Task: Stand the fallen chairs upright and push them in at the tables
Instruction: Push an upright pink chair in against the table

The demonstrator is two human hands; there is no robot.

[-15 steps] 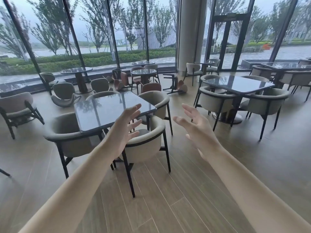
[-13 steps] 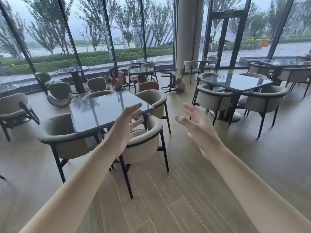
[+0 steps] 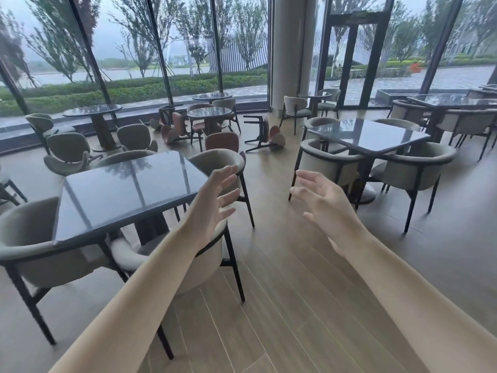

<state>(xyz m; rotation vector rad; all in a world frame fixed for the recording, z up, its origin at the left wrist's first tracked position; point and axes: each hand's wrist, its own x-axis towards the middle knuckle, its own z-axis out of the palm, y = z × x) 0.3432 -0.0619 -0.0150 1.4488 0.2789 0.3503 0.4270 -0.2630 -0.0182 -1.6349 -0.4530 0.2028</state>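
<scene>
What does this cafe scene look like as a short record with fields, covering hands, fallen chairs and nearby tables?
left hand: open, raised, holding nothing
right hand: open, raised, holding nothing
fallen chair ahead: on its side, legs pointing left, on the floor between the tables
fallen chairs by the round table: reddish, tipped over
grey chair at left: looks tipped over
near table: dark glossy top, beige armchairs pushed in
right table: armchairs upright around it

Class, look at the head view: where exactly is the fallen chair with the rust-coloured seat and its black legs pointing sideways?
The fallen rust chair lies on its side on the floor in the middle distance, just left of the white column and right of the small round table.
</scene>
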